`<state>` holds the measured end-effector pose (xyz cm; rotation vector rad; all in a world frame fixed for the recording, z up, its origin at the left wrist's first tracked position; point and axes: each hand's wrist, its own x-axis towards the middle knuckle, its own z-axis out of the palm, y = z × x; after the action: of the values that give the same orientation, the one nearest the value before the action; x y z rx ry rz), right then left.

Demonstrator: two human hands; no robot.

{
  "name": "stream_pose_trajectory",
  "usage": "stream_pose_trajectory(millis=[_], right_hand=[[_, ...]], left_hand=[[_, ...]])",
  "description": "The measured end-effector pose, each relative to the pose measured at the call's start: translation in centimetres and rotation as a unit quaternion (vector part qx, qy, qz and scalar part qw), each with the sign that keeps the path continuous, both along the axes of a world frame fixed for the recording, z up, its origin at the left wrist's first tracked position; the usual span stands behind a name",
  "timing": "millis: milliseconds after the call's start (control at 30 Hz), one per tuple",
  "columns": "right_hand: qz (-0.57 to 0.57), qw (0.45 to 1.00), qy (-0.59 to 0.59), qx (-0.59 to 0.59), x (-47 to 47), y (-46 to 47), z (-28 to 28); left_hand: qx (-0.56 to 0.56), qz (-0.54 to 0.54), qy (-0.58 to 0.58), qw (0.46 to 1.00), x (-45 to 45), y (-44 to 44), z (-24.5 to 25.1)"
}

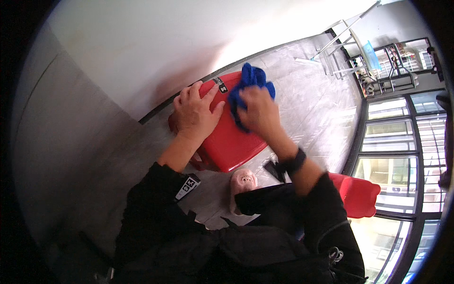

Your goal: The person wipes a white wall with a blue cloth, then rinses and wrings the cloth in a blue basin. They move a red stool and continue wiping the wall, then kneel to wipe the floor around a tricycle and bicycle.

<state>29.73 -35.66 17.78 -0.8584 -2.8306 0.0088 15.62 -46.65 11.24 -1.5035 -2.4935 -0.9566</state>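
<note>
A red plastic stool (232, 149) stands in front of me, close to the wall, with a dark label (222, 85) bearing writing on its top. My left hand (195, 110) rests spread on the stool's left part, fingertips beside the label, holding nothing. In my right hand (260, 110) is a bunched blue cloth (252, 76), pressed on the stool's right part. The right hand looks slightly blurred, and its fingers partly hide the cloth. Around my right wrist is a black band (296, 161).
A pink slipper (244, 177) with a face pattern is on my foot below the stool. Another red plastic seat (360, 195) stands at right by the windows (388, 135). A squeegee-like floor tool (308, 61) leans near a folding frame at the far right. The white wall (142, 46) borders the stool.
</note>
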Motion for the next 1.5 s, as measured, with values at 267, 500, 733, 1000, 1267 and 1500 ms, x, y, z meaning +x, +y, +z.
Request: stream_pose_trajectory(millis=[267, 500, 733, 1000, 1267, 1500], right_hand=[[0.077, 0.997, 0.006, 0.017, 6.7, -1.0, -1.5], [-0.010, 1.000, -0.008, 0.019, 3.7, -2.4, -0.8], [0.087, 0.995, 0.047, 0.031, 5.5, -3.3, -2.3], [-0.137, 0.986, 0.091, -0.009, 4.0, 9.6, 3.3], [0.026, 0.995, -0.059, -0.080, 4.7, -6.9, 0.7], [-0.054, 0.997, -0.061, -0.007, 6.5, -2.6, 2.5]], left_hand=[[0.043, -0.014, -0.004, 0.999, 0.0, 0.1, -1.0], [0.029, 0.002, -0.025, 0.999, -0.2, 0.2, -0.9], [0.031, -0.014, -0.024, 0.999, -0.4, 0.0, -1.3], [0.048, -0.006, -0.025, 0.999, -0.6, 0.0, -1.2], [0.087, -0.001, -0.013, 0.996, -0.9, 0.2, -1.7], [0.058, -0.012, -0.007, 0.998, -0.8, 0.1, -1.8]])
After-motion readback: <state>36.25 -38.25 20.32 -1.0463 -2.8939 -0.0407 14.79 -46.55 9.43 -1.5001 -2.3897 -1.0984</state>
